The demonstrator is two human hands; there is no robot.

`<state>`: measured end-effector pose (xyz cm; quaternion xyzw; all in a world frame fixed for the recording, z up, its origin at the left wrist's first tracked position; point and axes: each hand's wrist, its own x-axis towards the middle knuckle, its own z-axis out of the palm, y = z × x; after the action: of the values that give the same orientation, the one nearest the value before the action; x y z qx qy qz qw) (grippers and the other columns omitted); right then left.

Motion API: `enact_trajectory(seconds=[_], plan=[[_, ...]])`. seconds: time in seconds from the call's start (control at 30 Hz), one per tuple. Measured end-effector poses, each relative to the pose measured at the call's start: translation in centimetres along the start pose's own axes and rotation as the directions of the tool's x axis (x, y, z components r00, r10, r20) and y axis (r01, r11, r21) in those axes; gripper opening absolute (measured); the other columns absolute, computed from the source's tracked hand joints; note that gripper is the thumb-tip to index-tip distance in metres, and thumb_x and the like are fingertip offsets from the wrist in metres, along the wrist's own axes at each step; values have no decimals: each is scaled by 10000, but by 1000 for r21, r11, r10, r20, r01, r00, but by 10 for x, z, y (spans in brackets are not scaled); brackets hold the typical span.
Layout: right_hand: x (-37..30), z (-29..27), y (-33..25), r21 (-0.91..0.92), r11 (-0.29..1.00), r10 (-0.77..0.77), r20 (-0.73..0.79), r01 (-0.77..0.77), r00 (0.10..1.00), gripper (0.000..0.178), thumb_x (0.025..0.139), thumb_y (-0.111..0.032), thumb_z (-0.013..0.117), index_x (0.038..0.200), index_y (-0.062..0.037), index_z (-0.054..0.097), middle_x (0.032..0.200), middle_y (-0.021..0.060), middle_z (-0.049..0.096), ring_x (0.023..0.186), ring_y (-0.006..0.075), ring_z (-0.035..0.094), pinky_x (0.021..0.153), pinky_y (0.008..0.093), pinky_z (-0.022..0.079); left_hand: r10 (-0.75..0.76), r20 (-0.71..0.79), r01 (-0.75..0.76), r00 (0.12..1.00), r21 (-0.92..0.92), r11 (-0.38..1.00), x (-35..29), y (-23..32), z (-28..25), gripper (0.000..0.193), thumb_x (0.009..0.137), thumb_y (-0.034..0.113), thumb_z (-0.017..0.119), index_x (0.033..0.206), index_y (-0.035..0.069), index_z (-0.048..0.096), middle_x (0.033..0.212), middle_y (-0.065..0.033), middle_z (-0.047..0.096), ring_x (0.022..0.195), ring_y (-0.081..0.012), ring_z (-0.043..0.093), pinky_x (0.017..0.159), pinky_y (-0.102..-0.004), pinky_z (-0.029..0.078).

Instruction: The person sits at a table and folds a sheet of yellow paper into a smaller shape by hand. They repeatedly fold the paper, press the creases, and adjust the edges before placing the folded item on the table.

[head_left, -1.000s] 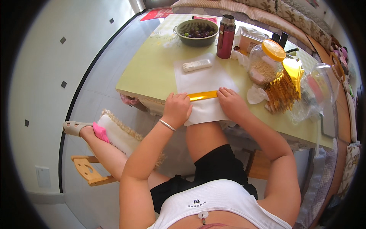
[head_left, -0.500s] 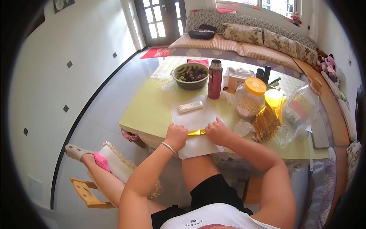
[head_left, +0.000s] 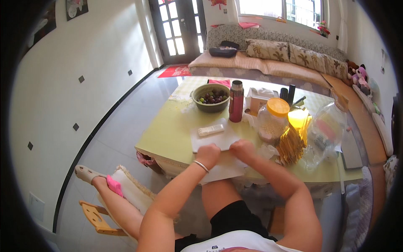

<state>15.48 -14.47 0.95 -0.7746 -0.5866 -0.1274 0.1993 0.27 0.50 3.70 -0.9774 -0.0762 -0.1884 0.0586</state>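
My left hand (head_left: 208, 155), a bracelet on its wrist, is closed at the table's near edge, over a sheet of white paper (head_left: 222, 171). Close to its right, my right hand (head_left: 244, 152) is closed too, knuckles up. Whatever the fingers hold is hidden; no gold strip shows between them. Just beyond the hands, a small white oblong packet (head_left: 211, 130) lies on the upper part of the paper. Right of my right hand stands a fanned bundle of gold foil paper (head_left: 291, 147), beside a clear jar (head_left: 268, 126) with an orange lid.
A basket of grapes (head_left: 196, 101) and a red flask (head_left: 236, 105) stand farther back on the table (head_left: 168, 126). A tissue box (head_left: 257, 101) and a large clear plastic container (head_left: 329, 126) are to the right. A wooden chair (head_left: 98, 218) is at lower left.
The gold strip stretched between my hands has gone from sight. Both hands have come closer together, the left one shifting right. The view has tilted up slightly.
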Motion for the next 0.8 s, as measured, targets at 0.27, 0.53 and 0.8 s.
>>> enact_trajectory(seconds=[0.27,0.53,0.8], plan=[[-11,-14,22,717,697,211,-226,16,951,874,761,-174,819,1501,-71,366,1586,174,281,1459,346,282,1174,398,277,-88,-30,2,996,-939,343,-19,-46,-62,231,771,-143,580,906,-29,729,976,-117,713,948,-208,674,862,-312,543],[-28,-42,-14,146,880,-454,-18,452,891,445,782,-137,724,1222,-176,669,1428,118,534,1428,286,375,1169,503,280,105,369,358,924,-928,106,-22,-85,-16,361,738,-124,460,989,-64,712,1121,-135,696,1114,-217,625,1019,-342,473],[-49,-39,-52,-174,943,-276,66,283,959,163,749,-144,623,899,-89,655,858,52,680,778,222,662,712,359,497,132,-138,-190,982,-667,721,-24,-26,-54,346,754,280,787,928,-12,721,1006,-175,704,977,-337,654,897,-408,512]])
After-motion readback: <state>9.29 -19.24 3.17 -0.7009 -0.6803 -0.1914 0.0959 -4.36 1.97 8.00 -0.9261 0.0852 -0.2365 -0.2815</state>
